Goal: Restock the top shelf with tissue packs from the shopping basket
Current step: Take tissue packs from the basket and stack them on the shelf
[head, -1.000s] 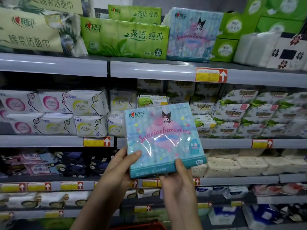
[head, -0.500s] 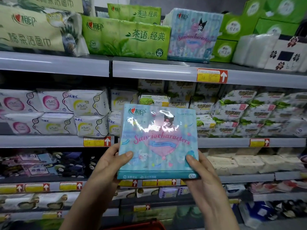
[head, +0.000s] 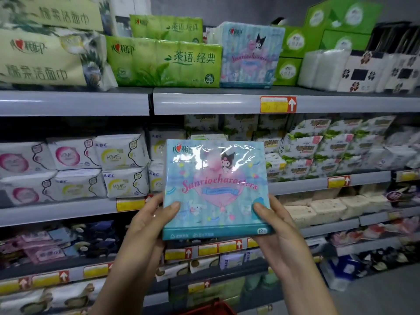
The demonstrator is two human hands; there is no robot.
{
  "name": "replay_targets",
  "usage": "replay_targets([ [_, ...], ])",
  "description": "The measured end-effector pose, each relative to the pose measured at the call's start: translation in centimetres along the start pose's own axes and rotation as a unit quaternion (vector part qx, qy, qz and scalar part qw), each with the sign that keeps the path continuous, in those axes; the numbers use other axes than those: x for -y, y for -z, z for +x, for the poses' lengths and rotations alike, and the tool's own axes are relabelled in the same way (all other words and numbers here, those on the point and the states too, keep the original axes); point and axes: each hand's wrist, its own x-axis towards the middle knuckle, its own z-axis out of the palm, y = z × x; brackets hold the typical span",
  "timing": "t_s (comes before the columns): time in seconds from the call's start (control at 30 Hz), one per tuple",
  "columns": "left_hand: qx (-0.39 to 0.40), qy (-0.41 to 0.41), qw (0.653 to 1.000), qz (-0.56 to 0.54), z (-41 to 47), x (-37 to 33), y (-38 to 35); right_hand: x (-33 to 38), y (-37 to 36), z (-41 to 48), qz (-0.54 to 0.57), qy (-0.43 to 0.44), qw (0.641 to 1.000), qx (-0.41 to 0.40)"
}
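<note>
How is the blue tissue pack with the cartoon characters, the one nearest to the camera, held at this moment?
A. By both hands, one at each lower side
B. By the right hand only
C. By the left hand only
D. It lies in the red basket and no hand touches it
A: the left hand and the right hand each grip a lower side of the blue tissue pack, with the thumbs on its front.

Glossy plastic film wraps the tissue pack point(head: 216, 189); smooth, faintly shiny grey shelf edge point(head: 204, 103)

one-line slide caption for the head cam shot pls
Left hand and right hand hold a blue tissue pack below the top shelf, where a matching pack stands.
</note>
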Motion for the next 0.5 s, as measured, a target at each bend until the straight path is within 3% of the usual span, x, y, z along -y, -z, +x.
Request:
replay_targets([
  [0.27, 0.027, -0.007, 1.000, -0.004, 1.4, -0.7, -1.0, 1.3, -0.4, -0.6, -0.006, 0.026, 0.999, -0.025],
  [0.5, 0.019, -0.027, 0.999, 0.002, 1.7, 0.0, -3.5, 3.1, 1.4, 1.0, 0.011, 0.025, 1.000, 0.007],
])
